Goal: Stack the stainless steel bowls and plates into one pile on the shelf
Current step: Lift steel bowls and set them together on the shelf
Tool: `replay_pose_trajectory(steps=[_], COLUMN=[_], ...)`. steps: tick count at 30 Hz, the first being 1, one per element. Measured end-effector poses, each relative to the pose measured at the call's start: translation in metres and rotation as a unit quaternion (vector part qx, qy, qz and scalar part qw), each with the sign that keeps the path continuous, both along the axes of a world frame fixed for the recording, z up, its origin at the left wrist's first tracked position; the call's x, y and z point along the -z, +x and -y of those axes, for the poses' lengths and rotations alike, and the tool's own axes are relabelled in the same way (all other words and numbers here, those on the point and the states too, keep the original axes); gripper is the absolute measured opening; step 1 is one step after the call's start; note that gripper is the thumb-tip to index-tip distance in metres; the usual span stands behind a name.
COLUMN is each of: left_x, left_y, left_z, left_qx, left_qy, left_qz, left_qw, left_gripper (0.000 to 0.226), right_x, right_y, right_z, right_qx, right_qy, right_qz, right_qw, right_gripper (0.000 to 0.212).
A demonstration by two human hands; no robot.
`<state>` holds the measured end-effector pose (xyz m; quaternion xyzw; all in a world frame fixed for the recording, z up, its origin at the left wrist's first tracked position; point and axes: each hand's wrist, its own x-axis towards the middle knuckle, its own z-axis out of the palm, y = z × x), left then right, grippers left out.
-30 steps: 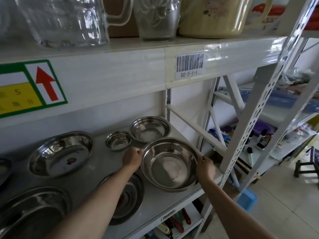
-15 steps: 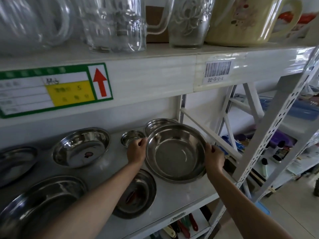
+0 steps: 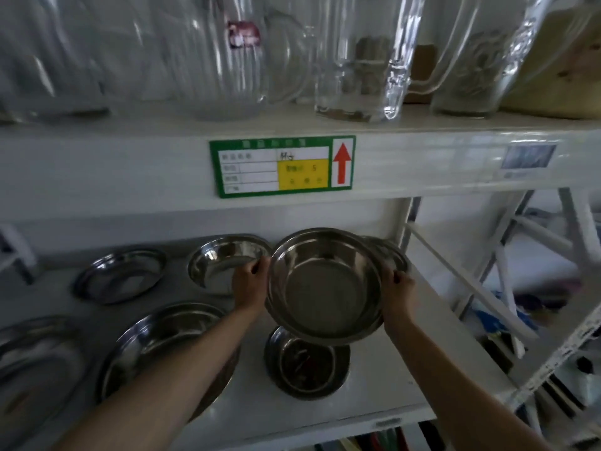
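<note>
Head view: the white metal shelf (image 3: 374, 379) carries my shiny stainless steel dishes. Largest is the wide steel basin (image 3: 153, 346) at front left, under my forearm. Next, the round deep steel bowl (image 3: 325, 284), tilted toward me and held above the shelf, over a smaller steel bowl (image 3: 395, 255) behind it. My left hand (image 3: 248, 283) and right hand (image 3: 400, 291) grip its opposite rims. A small flat steel dish (image 3: 307, 362) lies just below.

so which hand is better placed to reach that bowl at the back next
Left, probably. The left hand grips the held bowl right beside the back bowl. The right hand is on the far side.
</note>
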<state>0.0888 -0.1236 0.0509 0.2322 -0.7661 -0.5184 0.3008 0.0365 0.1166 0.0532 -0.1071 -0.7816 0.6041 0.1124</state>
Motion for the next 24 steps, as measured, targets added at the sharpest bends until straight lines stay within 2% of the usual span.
replay_pose_trajectory(steps=[4, 7, 11, 13, 15, 18, 24], left_x=[-0.002, -0.001, 0.003, 0.003, 0.003, 0.006, 0.022], left_y=[0.028, 0.051, 0.086, 0.105, 0.123, 0.151, 0.19], left_z=[0.041, 0.075, 0.115, 0.128, 0.139, 0.152, 0.179], left_qx=[-0.034, -0.071, -0.13, -0.159, -0.176, -0.195, -0.237], left_qy=[0.022, 0.035, 0.044, 0.066, 0.085, 0.07, 0.045], left_qz=[-0.031, -0.029, -0.03, -0.041, -0.045, -0.038, -0.02], left_qw=[0.999, 0.996, 0.99, 0.984, 0.98, 0.978, 0.97], left_gripper=[0.04, 0.057, 0.062, 0.057, 0.041, 0.022, 0.022], right_x=[0.0, 0.002, 0.004, 0.006, 0.009, 0.013, 0.031], right_y=[0.004, 0.01, 0.022, 0.029, 0.036, 0.049, 0.071], right_z=[0.045, 0.08, 0.126, 0.148, 0.168, 0.193, 0.231], right_qx=[-0.036, -0.077, -0.107, -0.128, -0.151, -0.173, -0.203], right_qy=[0.002, 0.004, -0.003, -0.011, -0.011, -0.01, 0.016], right_qz=[-0.015, -0.004, 0.012, 0.019, 0.017, 0.009, 0.029], right_qw=[0.999, 0.997, 0.994, 0.992, 0.988, 0.985, 0.979], right_gripper=[0.033, 0.036, 0.033, 0.031, 0.029, 0.027, 0.022])
